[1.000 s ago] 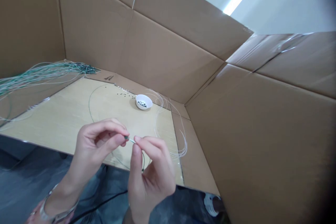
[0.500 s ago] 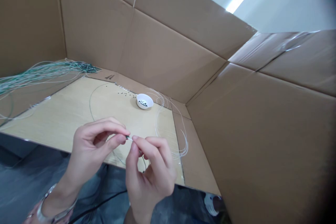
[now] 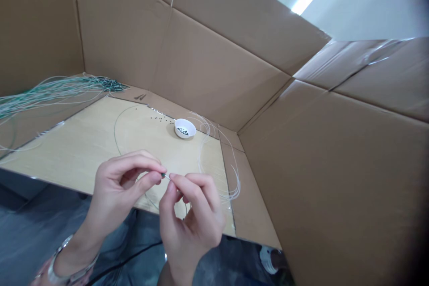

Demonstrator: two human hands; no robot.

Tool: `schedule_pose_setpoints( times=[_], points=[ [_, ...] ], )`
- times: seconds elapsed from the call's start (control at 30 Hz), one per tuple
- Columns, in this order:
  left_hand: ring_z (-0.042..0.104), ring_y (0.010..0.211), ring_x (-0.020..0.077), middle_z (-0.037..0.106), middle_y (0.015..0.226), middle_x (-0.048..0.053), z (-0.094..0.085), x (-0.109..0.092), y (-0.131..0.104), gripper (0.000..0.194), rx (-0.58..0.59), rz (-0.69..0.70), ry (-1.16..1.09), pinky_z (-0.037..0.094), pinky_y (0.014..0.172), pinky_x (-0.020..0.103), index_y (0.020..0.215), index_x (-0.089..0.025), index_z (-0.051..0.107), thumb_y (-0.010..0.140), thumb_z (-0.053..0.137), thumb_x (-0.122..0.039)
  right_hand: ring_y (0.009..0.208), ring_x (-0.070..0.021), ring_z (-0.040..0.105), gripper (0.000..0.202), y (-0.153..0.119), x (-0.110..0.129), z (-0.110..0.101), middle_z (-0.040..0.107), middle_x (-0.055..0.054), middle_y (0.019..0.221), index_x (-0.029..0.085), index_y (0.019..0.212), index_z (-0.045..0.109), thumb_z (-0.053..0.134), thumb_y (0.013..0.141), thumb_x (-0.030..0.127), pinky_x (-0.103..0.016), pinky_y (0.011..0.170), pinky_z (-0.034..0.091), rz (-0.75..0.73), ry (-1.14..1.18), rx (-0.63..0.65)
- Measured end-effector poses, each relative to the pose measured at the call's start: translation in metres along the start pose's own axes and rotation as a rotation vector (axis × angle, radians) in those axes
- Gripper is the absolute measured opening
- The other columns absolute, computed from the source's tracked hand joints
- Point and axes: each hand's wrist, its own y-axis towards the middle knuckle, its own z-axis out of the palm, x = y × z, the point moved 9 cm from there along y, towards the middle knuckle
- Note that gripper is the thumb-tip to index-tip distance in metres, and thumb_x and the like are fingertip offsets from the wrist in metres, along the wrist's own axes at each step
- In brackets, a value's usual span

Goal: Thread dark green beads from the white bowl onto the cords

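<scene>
My left hand [image 3: 125,187] pinches a small dark-green bead-like piece [image 3: 163,175] between thumb and forefinger. From that piece a short white wire end [image 3: 166,177] runs to my right hand [image 3: 194,214], which pinches it between thumb and forefinger. Both hands hover over the near edge of the pale board, their fingertips almost meeting. A thin green wire [image 3: 115,132] curves across the board behind my left hand. Dark thin strands show below the right fingers, partly hidden by them. Beyond the hands stands a white bowl [image 3: 185,136] with several small black pieces inside.
Several small black pieces [image 3: 161,119] lie scattered left of the bowl. Loose white wires [image 3: 238,183] coil at the board's right edge. A bundle of green and white wires [image 3: 67,90] lies at the far left. Cardboard walls [image 3: 217,53] enclose the pale board [image 3: 90,138].
Both hands keep nearly the same pose and grip. The dark strands below the right fingers have shifted slightly.
</scene>
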Motion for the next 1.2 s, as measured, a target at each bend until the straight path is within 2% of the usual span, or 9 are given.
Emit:
schedule_pose_setpoints(
  times=[0.2, 0.63, 0.8, 0.97, 1.07, 1.2],
  points=[
    [0.061, 0.066, 0.0067, 0.065, 0.074, -0.002, 0.003, -0.003, 0.0, 0.014, 0.033, 0.03, -0.014, 0.05, 0.058, 0.012, 0.079, -0.023, 0.07, 0.082, 0.066, -0.01, 0.061, -0.0064, 0.052, 0.02, -0.003, -0.003, -0.001, 0.053, 0.0, 0.074, 0.019, 0.087, 0.063, 0.058, 0.078, 0.002, -0.018, 0.047, 0.044, 0.013, 0.011, 0.01],
    [0.061, 0.067, 0.0096, 0.065, 0.072, 0.0, 0.001, -0.003, -0.001, 0.011, 0.024, 0.017, 0.017, 0.051, 0.058, 0.015, 0.077, -0.022, 0.071, 0.081, 0.067, -0.012, 0.058, -0.0045, 0.047, 0.018, 0.001, 0.0, -0.002, 0.052, 0.001, 0.072, 0.017, 0.086, 0.063, 0.057, 0.079, 0.001, -0.016, 0.048, 0.044, 0.019, 0.029, 0.009],
    [0.062, 0.067, 0.012, 0.066, 0.071, 0.002, 0.0, -0.006, 0.0, 0.008, 0.019, 0.029, 0.074, 0.053, 0.058, 0.018, 0.074, -0.02, 0.072, 0.08, 0.068, -0.015, 0.059, -0.0062, 0.051, 0.019, 0.0, 0.001, -0.002, 0.052, 0.001, 0.072, 0.019, 0.086, 0.062, 0.057, 0.079, 0.002, -0.016, 0.045, 0.042, -0.004, -0.011, 0.027],
    [0.063, 0.071, 0.0104, 0.068, 0.076, 0.0, 0.003, -0.011, -0.001, 0.012, 0.06, 0.073, 0.127, 0.053, 0.061, 0.016, 0.078, -0.022, 0.07, 0.08, 0.068, -0.011, 0.062, -0.0057, 0.053, 0.019, -0.001, 0.002, -0.001, 0.054, 0.0, 0.074, 0.018, 0.088, 0.063, 0.059, 0.08, 0.002, -0.016, 0.048, 0.044, -0.01, -0.016, 0.061],
    [0.064, 0.073, 0.0097, 0.069, 0.079, -0.001, 0.0, -0.009, -0.004, 0.016, 0.029, 0.084, 0.162, 0.053, 0.065, 0.015, 0.082, -0.024, 0.07, 0.079, 0.068, -0.008, 0.061, -0.0053, 0.052, 0.02, -0.003, -0.002, 0.0, 0.056, -0.001, 0.075, 0.017, 0.091, 0.064, 0.059, 0.081, 0.001, -0.016, 0.05, 0.045, 0.013, 0.019, 0.08],
    [0.065, 0.068, 0.0115, 0.069, 0.075, -0.001, -0.004, -0.004, -0.007, 0.008, -0.008, 0.068, 0.223, 0.055, 0.063, 0.018, 0.079, -0.02, 0.069, 0.078, 0.07, -0.013, 0.059, -0.005, 0.051, 0.018, -0.005, -0.011, 0.003, 0.057, 0.0, 0.073, 0.018, 0.09, 0.065, 0.058, 0.082, 0.003, -0.015, 0.048, 0.044, 0.073, 0.053, 0.099]
  ],
)
